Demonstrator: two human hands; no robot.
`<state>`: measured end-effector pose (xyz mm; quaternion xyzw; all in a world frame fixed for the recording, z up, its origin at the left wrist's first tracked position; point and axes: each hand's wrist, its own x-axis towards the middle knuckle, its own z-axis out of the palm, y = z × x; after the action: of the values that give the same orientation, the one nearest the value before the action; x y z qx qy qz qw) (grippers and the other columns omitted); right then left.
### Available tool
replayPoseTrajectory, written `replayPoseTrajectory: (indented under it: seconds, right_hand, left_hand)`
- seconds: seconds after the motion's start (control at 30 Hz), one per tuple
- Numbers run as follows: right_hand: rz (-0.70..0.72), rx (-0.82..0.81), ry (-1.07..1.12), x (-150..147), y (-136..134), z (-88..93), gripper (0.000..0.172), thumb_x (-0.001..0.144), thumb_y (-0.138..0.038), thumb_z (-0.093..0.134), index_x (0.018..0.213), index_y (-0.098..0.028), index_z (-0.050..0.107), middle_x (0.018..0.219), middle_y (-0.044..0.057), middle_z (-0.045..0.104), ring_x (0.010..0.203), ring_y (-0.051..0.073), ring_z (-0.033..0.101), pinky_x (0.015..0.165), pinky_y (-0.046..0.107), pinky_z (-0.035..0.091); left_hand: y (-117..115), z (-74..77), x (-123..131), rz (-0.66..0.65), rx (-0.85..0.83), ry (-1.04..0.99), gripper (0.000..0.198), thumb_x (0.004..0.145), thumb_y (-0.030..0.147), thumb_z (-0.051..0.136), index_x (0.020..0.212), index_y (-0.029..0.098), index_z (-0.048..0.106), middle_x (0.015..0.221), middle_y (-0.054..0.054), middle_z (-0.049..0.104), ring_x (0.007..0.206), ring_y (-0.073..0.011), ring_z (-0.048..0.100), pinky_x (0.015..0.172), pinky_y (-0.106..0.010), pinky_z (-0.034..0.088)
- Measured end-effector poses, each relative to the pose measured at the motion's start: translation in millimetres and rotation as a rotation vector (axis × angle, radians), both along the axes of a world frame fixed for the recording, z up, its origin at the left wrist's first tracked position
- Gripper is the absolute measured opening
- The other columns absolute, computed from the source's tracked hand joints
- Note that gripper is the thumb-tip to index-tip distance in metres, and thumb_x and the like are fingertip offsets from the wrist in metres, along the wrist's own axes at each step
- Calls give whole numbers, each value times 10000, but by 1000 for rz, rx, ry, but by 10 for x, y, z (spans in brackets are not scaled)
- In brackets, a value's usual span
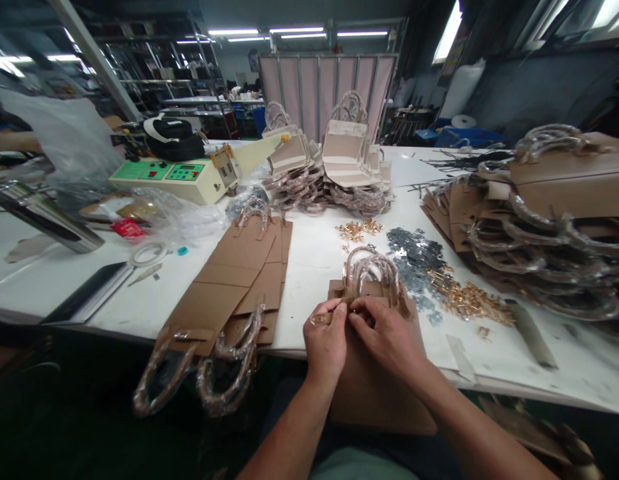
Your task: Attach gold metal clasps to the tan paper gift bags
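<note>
A brown bag panel (379, 393) with plastic-wrapped handles (372, 263) lies in front of me, its lower part hanging over the table edge. My left hand (326, 340) pinches a narrow tab near the panel's top, just below the handles. Close beside it, my right hand (386, 333) has its fingertips pressed together at the same spot; whatever lies between them is too small and hidden to name. Dark flat metal pieces (414, 257) and gold metal fittings (476, 303) are heaped to the right of the hands. A smaller gold pile (359, 230) lies beyond the handles.
Brown panels with wrapped handles (224, 273) lie at left, overhanging the edge. A tall stack of panels (554, 187) stands at right, more (344, 153) at the back. A cream machine (189, 180), plastic wrap, a tape roll (148, 254) and a notebook (92, 293) are at left.
</note>
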<state>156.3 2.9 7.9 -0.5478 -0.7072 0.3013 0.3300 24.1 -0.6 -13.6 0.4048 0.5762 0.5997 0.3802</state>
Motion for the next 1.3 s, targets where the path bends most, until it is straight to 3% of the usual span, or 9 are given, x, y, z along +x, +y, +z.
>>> replayPoseTrajectory:
  seconds: [0.23,0.43,0.53,0.6,0.83,0.93,1.07,1.17,1.3]
  right_hand:
    - [-9,-33,56,-23,98,-46,102,927,-286,602,925,-242,694,762,-15,688,692,188,644,668,310,464]
    - [-19,-219,509,44,80,-114,298,880,-364,683,1128,-199,658,799,4,735,753,204,724,718,317,567]
    - [-59,-187,469,52,64,-118,149,885,-357,681,896,-208,682,757,6,743,719,197,716,708,308,558]
    - [-96,-153,400,25,76,-120,139,885,-326,677,797,-218,683,707,-10,730,668,184,696,681,293,539]
    - [-105,-27,431,18,55,-16,112,901,-266,650,817,-230,714,739,-29,733,692,177,699,654,261,543]
    - [-199,123,350,350,-62,17,113,919,-314,660,849,-253,724,806,-22,740,754,190,694,701,274,547]
    - [-518,283,154,1302,-272,-176,169,938,-374,624,888,-238,710,873,20,712,759,197,666,691,305,517]
    - [-678,204,-192,2085,-308,-454,269,866,-445,699,1034,-236,720,1040,47,701,717,188,644,740,355,518]
    - [-587,-13,-432,2668,-176,-733,297,848,-405,727,1090,-233,740,1187,96,680,922,247,664,826,384,505]
  left_hand:
    - [25,-29,-2,-16,35,78,180,898,322,671,941,188,784,935,-57,792,902,-207,726,871,-317,557]
    - [66,-132,-30,2,6,26,246,889,399,703,979,185,780,944,-61,790,916,-218,728,884,-337,553]
    - [44,-124,-25,-2,7,23,271,882,423,710,989,185,783,942,-61,793,905,-217,729,862,-330,559]
    - [29,-98,-15,-12,13,72,270,887,428,702,984,190,785,948,-61,795,912,-216,728,870,-329,558]
    - [167,-110,-91,-26,-37,184,377,838,524,728,1011,191,762,948,-56,786,892,-231,721,820,-329,559]
    - [278,-117,-215,-134,-139,147,483,793,599,749,1070,204,734,953,-45,784,857,-247,723,703,-313,562]
    - [309,-24,-355,-265,-132,380,580,779,624,751,1215,247,685,1088,-58,762,977,-288,722,822,-388,587]
    - [288,88,-317,-212,82,717,630,797,583,737,1308,231,630,1255,-115,688,1131,-341,662,947,-492,570]
    - [220,268,-101,-203,440,990,613,864,453,712,1399,203,547,1382,-150,596,1297,-355,546,1105,-554,482]
